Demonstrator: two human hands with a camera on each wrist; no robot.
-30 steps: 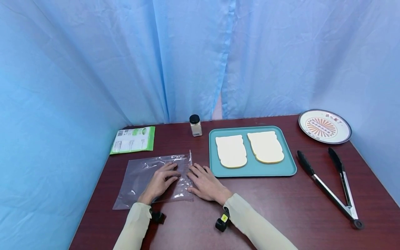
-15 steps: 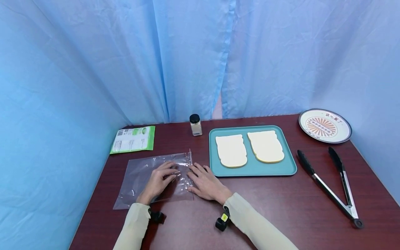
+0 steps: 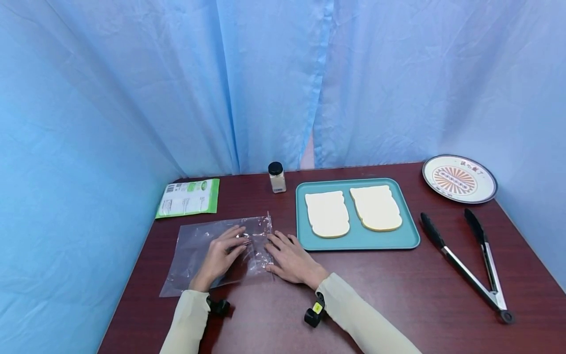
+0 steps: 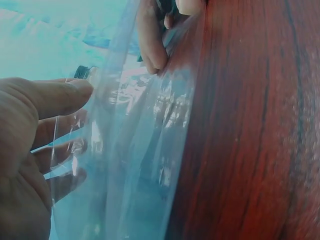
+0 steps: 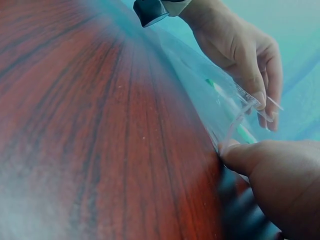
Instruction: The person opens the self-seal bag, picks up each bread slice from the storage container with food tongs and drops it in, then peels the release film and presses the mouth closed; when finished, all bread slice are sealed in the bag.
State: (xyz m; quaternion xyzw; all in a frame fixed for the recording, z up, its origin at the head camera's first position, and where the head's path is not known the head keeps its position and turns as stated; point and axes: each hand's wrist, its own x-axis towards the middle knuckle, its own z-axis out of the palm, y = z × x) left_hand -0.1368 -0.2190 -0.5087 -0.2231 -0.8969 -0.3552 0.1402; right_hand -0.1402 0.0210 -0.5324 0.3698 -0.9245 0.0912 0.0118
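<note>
A clear plastic zip bag (image 3: 192, 246) lies on the left half of the table, its zip end towards the right. My left hand (image 3: 220, 255) pinches the upper film near that end between thumb and fingers; in the right wrist view the raised film (image 5: 215, 82) stands off the table at the left fingertips. Through the film (image 4: 135, 165) the left fingers show in the left wrist view. With its fingers spread, my right hand (image 3: 294, 260) presses the zip edge down against the table. The right thumb (image 5: 240, 156) touches the bag's edge.
A teal tray (image 3: 362, 243) holds two bread slices (image 3: 327, 214). Behind the bag are a green-and-white packet (image 3: 187, 198) and a black-capped jar (image 3: 277, 178). Tongs (image 3: 468, 275) and a patterned plate (image 3: 460, 179) lie at the right. Blue curtains (image 3: 274, 83) surround the table.
My left hand has shifted slightly left, away from the zip edge, and the film at its fingertips is drawn along with it. The right hand has stayed in place.
</note>
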